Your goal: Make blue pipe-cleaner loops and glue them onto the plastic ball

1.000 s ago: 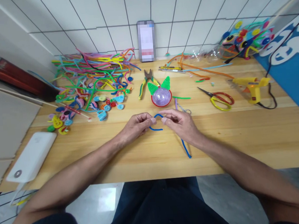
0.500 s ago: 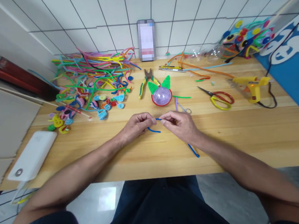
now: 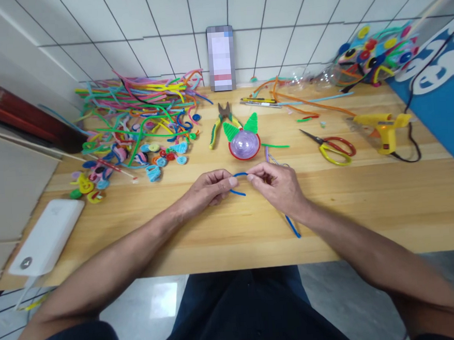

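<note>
A blue pipe cleaner (image 3: 240, 174) arches between my two hands above the wooden table. My left hand (image 3: 214, 186) pinches one part of it, and a loose blue end sticks out below the thumb. My right hand (image 3: 277, 184) grips the other part between thumb and forefinger. Under the right wrist shows another stretch of blue pipe cleaner (image 3: 293, 226); whether it joins the held one is hidden. Just beyond the hands sits a clear, purple-tinted dome (image 3: 244, 144) with a red rim and two green leaf shapes (image 3: 251, 122).
Pliers (image 3: 216, 132) lie behind the dome. Scissors (image 3: 336, 150) and a yellow glue gun (image 3: 385, 128) are at the right. Many pipe cleaners (image 3: 141, 114) heap at the back left. A phone (image 3: 221, 59) leans on the wall; a white power bank (image 3: 47, 237) lies at the left.
My hands have drawn slightly apart, so a longer arched piece of the blue pipe cleaner shows between them. The view has shifted a little.
</note>
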